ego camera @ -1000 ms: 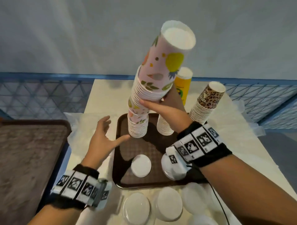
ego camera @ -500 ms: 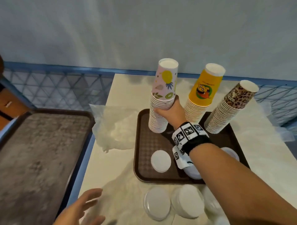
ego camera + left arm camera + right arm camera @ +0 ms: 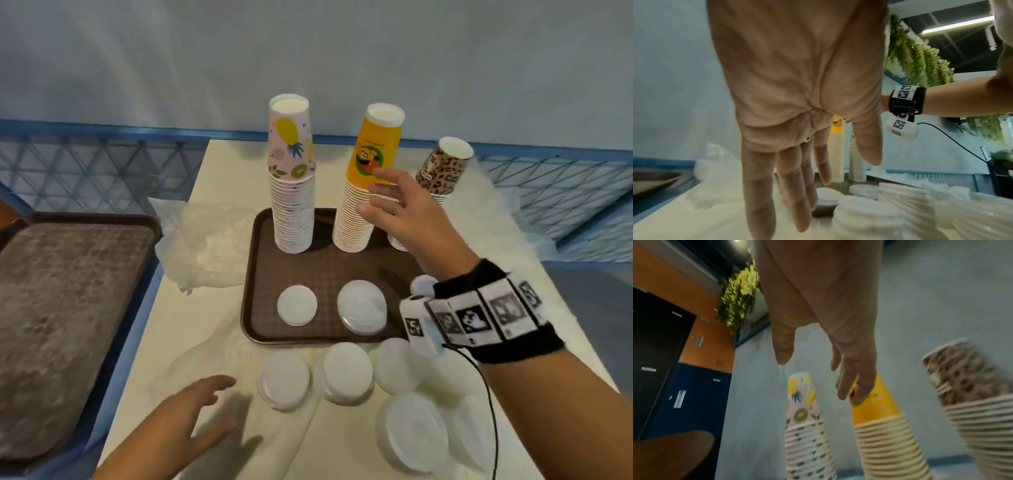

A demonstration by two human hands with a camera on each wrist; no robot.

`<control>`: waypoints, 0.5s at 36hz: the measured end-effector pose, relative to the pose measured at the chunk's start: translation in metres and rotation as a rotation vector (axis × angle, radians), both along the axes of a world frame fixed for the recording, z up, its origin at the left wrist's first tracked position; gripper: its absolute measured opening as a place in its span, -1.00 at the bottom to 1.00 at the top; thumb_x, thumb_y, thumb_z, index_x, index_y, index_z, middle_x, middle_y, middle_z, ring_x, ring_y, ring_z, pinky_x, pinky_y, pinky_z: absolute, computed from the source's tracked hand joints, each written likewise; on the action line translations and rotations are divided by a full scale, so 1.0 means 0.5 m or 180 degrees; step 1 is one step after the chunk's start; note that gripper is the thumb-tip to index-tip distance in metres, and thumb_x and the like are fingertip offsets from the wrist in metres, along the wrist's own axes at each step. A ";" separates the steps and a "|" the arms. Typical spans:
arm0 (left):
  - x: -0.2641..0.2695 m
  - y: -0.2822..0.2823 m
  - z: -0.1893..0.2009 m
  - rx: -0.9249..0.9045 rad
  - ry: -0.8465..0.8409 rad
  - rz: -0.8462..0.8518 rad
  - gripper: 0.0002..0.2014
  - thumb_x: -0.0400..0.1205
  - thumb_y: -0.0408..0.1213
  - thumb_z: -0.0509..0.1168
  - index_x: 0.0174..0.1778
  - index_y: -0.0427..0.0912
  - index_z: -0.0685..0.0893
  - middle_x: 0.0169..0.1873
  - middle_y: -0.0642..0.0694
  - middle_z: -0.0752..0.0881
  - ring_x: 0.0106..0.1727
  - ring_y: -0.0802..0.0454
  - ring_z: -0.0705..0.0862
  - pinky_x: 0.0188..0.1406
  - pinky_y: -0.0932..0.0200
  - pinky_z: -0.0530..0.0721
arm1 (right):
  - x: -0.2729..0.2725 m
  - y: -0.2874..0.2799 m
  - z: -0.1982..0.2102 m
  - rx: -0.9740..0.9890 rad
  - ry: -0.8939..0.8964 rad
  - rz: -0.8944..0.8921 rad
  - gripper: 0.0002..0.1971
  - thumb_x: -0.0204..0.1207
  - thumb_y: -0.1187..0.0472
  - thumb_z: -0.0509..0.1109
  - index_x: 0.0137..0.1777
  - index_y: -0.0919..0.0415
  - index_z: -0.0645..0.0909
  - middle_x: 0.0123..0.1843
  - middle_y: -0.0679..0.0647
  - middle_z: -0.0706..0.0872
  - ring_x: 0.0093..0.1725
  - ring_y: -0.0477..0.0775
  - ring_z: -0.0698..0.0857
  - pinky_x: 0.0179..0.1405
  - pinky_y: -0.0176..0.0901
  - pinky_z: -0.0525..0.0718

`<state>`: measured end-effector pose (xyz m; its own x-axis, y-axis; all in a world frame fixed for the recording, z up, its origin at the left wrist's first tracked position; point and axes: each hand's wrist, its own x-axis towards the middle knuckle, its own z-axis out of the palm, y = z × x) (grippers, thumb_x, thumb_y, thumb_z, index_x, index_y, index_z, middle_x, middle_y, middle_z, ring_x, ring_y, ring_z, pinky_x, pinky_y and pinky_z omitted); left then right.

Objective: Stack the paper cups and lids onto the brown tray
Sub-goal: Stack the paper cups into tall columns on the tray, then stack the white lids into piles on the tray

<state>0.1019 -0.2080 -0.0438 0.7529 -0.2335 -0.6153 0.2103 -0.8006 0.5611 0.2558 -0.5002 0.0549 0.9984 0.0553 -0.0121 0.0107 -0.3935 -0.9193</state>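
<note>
Right now a cream table [image 3: 219, 329] is carrying everything, and the brown tray [image 3: 329, 270] lying on its middle is serving as the landmark. Off the tray's left edge, beyond the table's side, a second, larger brown tray [image 3: 68, 308] is sitting, and crumpled clear plastic [image 3: 205, 246] is bunching against the landmark tray's left rim.

Along the tray's far edge three towers of upturned paper cups are standing: the fruit-print stack [image 3: 293, 185] at the far left corner, upright; the yellow stack [image 3: 366, 185] at the middle, leaning slightly right; and the leopard-print stack [image 3: 442, 171] at the far right, tilting right, its base hidden behind the right hand [image 3: 407, 212]. That hand is hovering above the tray's far right part with fingers spread and relaxed, gripping nothing, its fingertips [image 3: 376, 176] showing in front of the yellow stack; whether they are touching it cannot be told.

The left hand [image 3: 191, 414] is hanging loose and empty over the table, near the tray's near left corner.

Just off the tray's near edge, piles of white lids [image 3: 346, 371] are crowding the table. On the tray's near half, a small white lid [image 3: 296, 305] is lying flat, with a clear-rimmed lid pile [image 3: 362, 310] beside it to the right.
</note>
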 end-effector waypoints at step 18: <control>-0.032 -0.408 0.008 -0.0001 -0.0264 -0.0924 -0.51 0.54 0.15 0.29 0.35 0.08 0.44 0.20 0.12 0.59 0.03 0.22 0.69 0.13 0.28 0.62 | -0.392 -0.377 -0.192 -0.1044 0.0911 -0.0580 -0.63 0.44 0.10 0.49 0.22 0.00 0.52 0.19 -0.05 0.62 0.11 -0.06 0.66 -0.12 -0.49 0.51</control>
<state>0.0858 -0.4120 -0.0399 0.7024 -0.4464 -0.5544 -0.0738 -0.8204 0.5671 0.0597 -0.6885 -0.0410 0.9455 -0.1733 -0.2758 -0.3213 -0.6356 -0.7020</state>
